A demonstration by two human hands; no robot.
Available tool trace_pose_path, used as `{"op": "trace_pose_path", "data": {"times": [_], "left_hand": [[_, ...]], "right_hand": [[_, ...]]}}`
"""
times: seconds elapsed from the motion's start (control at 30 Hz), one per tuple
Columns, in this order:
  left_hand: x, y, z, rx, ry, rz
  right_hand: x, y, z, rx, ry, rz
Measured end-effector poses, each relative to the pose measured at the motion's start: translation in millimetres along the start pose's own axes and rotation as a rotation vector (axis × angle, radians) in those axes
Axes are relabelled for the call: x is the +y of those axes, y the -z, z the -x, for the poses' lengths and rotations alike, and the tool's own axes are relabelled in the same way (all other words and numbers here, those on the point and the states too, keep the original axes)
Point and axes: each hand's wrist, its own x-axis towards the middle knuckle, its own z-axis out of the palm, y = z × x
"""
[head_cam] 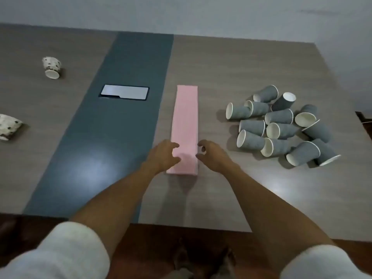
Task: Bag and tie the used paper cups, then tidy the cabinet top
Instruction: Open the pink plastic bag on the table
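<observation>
Your left hand [164,155] and right hand [211,156] flank the near end of the folded pink bag [185,127], which lies flat on the tabletop [221,63]. Both hands have loosely curled fingers at the bag's edges; whether they pinch it I cannot tell. The grey paper cups [281,125] lie heaped well to its right. A phone [124,92] and 2 spotted cups [51,67] sit to the left

Grey cups [281,125] crowd the right; phone [124,92] left.
</observation>
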Motion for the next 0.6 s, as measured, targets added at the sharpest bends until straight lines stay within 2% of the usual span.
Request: {"op": "trace_pose_path", "data": {"times": [0.17,0.4,0.6], "left_hand": [[-28.5,-34.9,20.6,-0.084,0.063,-0.024],[-45.4,-64.4,16.3,0.050,0.002,0.067],[-29.1,-45.3,8.8,0.241,0.041,0.294]], "right_hand": [[11.9,-44.7,15.4,-0.169,-0.051,0.029],[22.5,-80.1,23.1,-0.018,-0.019,0.038],[11.8,-58.8,14.6,0.121,-0.168,-0.247]]}}
